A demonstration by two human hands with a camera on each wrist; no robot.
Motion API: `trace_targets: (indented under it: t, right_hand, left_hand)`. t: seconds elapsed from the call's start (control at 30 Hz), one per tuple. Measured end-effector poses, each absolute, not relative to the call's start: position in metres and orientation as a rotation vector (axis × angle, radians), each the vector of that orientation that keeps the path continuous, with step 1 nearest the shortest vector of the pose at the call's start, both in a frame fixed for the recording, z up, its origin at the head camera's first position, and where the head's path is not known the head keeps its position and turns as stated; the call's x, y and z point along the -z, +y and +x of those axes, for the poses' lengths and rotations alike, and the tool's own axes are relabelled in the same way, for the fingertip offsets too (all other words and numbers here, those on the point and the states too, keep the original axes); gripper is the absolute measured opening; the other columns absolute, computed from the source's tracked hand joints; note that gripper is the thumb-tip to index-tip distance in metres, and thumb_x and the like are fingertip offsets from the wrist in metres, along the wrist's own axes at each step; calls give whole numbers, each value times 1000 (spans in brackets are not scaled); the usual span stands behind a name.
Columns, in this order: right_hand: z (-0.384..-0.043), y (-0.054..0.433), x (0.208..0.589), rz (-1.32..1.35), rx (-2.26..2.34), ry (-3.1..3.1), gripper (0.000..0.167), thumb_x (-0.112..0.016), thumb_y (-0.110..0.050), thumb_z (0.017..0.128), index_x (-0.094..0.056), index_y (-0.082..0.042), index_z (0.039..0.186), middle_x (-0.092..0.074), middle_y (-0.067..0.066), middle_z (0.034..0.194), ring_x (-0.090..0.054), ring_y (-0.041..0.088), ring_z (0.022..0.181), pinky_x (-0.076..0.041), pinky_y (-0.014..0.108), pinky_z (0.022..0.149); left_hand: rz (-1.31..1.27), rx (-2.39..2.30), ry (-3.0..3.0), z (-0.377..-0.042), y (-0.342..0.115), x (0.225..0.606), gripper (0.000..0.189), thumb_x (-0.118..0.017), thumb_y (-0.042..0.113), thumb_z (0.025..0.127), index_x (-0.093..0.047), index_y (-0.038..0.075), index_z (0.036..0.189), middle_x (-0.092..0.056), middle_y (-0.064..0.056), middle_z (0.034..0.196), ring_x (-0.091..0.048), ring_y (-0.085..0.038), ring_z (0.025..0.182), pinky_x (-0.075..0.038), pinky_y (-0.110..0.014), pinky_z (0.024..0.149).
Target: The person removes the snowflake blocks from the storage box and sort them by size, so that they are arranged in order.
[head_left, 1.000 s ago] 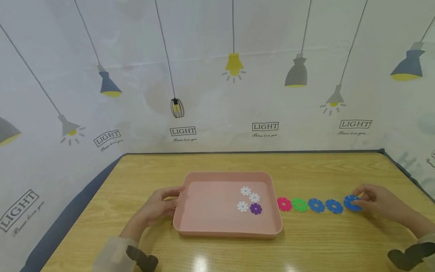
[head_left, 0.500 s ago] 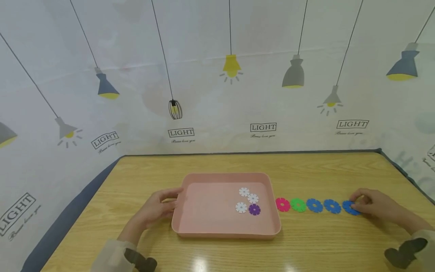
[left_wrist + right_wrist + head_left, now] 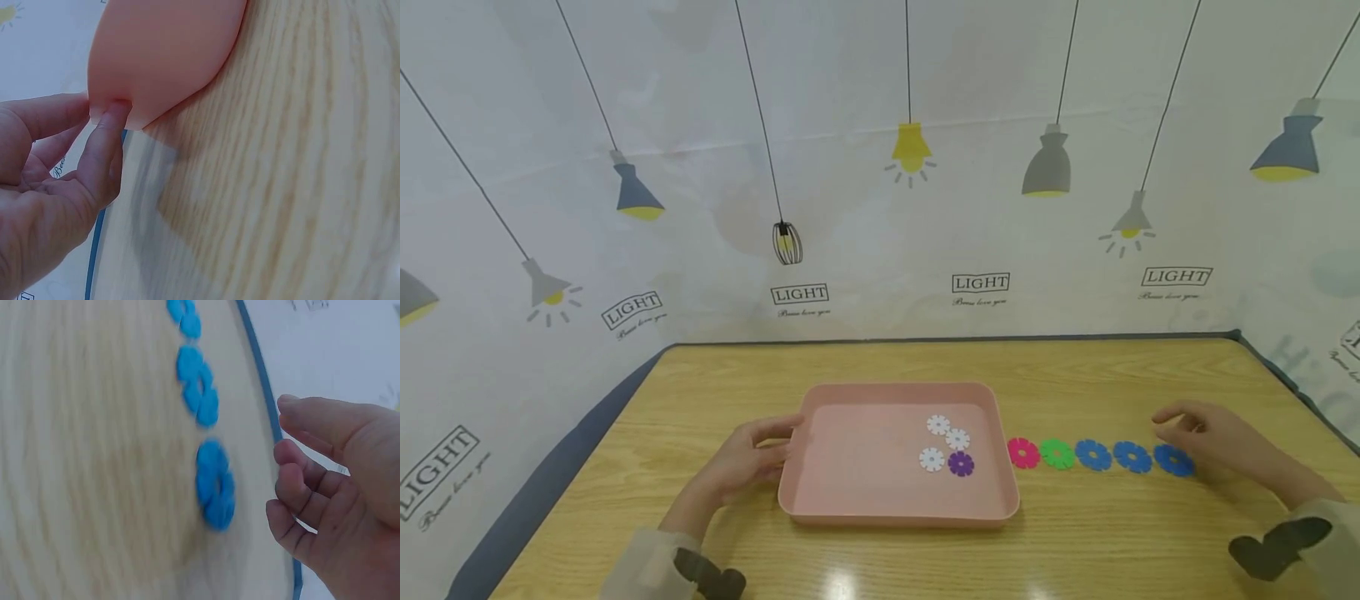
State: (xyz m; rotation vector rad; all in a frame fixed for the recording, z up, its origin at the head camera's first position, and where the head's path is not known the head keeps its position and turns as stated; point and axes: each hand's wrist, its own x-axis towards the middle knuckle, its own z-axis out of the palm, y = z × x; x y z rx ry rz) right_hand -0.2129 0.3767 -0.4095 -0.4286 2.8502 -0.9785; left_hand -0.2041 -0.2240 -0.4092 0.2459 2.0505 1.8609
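Note:
My left hand (image 3: 748, 458) holds the left side of a shallow pink tray (image 3: 835, 517). In the left wrist view its fingers (image 3: 103, 140) reach the tray's rim and outer wall (image 3: 169, 56). A row of notched plastic discs lies on the table: a pink disc (image 3: 1034, 454) beside the tray, a green disc (image 3: 1067, 454), then a blue disc (image 3: 1103, 456), another blue disc (image 3: 1142, 457) and an outermost blue disc (image 3: 219, 515). Over that last disc, my right hand (image 3: 1213, 437) hovers with loosely bent fingers and nothing between them.
Inside the tray, towards its right side, lie white discs (image 3: 927, 460) and a purple disc (image 3: 952, 464). The wooden table (image 3: 1112, 542) ends at a dark edge against a lamp-printed cloth backdrop (image 3: 850, 167).
My right hand has set the outermost blue disc down at the row's end and let go, rising slightly and moving left. The left hand stays on the tray.

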Motion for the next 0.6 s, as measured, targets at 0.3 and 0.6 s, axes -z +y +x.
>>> trace_targets:
  t: [0.3,0.6]
  right_hand:
    - [-223,300,385,-774,1185,2719,26,-56,-12,92,-56,6,110,-58,7,77,-55,17,63,-50,29,56]
    - [-232,212,371,-948,1170,2629,20,-59,-17,90,-61,-3,105,-58,2,80,-52,11,70,-48,25,60]
  left_hand:
    - [240,-1861,2055,-203,-225,409,48,-48,1,94,-31,-7,138,-33,-30,131,-54,-26,103,-50,-35,82]
    - [242,-1856,2064,-204,-225,410,48,-48,1,93,-32,-7,138,-34,-30,131,-53,-28,105,-49,-38,84]
